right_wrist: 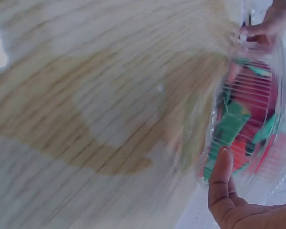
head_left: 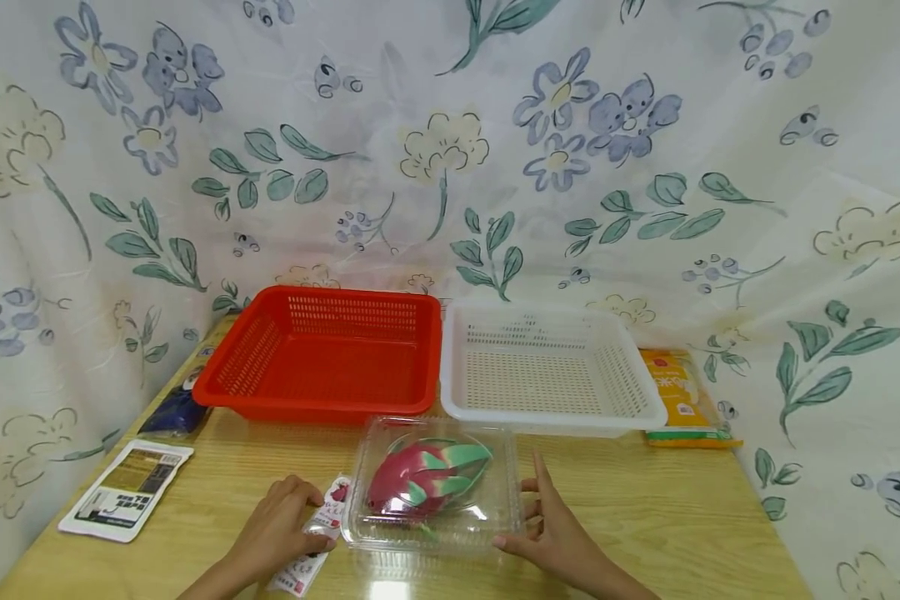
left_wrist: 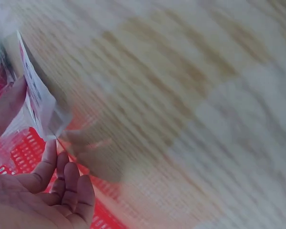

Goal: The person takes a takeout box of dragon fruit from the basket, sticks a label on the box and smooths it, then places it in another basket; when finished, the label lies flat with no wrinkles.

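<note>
A clear plastic clamshell box (head_left: 498, 467) sits on the table between both hands, with a red and green dragon fruit (head_left: 427, 479) inside. My left hand (head_left: 277, 525) pinches a strip of printed stickers (head_left: 337, 496) between thumb and fingers, left of the box. In the left wrist view the sticker strip (left_wrist: 35, 93) is seen nearly edge-on beside the thumb. At the box's right side, my right hand (head_left: 551, 529) rests its thumb against the front corner, its index finger pointing straight away from me. The right wrist view shows that hand (right_wrist: 243, 205) against the clear box (right_wrist: 276, 162).
Behind the box stand a red basket (head_left: 315, 408) and a white basket (head_left: 555, 414), side by side. A white pouch (head_left: 127, 492) and a dark blue packet (head_left: 176, 410) lie at the left. A yellow bag (head_left: 678, 396) lies right of the white basket, before a floral curtain (head_left: 450, 167).
</note>
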A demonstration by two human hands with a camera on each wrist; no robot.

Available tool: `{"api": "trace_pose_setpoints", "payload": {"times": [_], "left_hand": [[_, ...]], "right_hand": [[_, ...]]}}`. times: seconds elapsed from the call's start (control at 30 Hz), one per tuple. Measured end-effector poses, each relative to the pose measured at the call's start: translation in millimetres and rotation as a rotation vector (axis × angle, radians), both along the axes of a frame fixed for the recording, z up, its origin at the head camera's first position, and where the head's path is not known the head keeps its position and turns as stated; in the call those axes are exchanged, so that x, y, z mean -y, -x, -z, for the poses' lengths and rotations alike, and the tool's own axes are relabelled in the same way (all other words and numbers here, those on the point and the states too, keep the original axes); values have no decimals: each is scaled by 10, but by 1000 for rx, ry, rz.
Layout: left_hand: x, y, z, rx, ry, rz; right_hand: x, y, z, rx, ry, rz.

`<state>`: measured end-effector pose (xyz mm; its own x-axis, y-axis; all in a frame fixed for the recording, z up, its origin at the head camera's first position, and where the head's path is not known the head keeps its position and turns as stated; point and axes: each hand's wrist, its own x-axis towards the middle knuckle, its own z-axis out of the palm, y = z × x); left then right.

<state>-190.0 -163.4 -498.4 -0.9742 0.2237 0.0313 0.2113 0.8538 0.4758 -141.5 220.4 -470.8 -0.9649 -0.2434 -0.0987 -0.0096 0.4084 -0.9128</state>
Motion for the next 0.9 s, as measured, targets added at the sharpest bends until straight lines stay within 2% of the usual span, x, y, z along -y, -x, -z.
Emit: {"api": "trace_pose_setpoints", "payload": {"times": [0.23, 0.37, 0.5, 0.57, 0.63, 0.7, 0.8, 0.9], "left_hand": [[39, -57, -51, 75, -27, -35], [87, -52, -97, 150, -30, -97], [110, -53, -103, 235, -85, -146], [124, -58, -83, 265, -135, -149], [152, -49, -59, 287, -197, -111], [197, -28, -35, 318, -291, -41], [261, 14, -15, 427, -481, 87], [295, 41, -27, 543, -629, 167]], "right_hand": [[-50, -26, -10, 14, 18, -11], [-64, -58, 2, 20, 7, 3], [-72, -82, 13, 30, -13, 20], [-74, -90, 15, 31, -22, 16], [-76, -93, 17, 32, -25, 6], [-78, -94, 20, 28, -22, -5], [-86, -97, 23, 26, -13, -13], [-98, -105, 19, 31, -5, -17]]}}
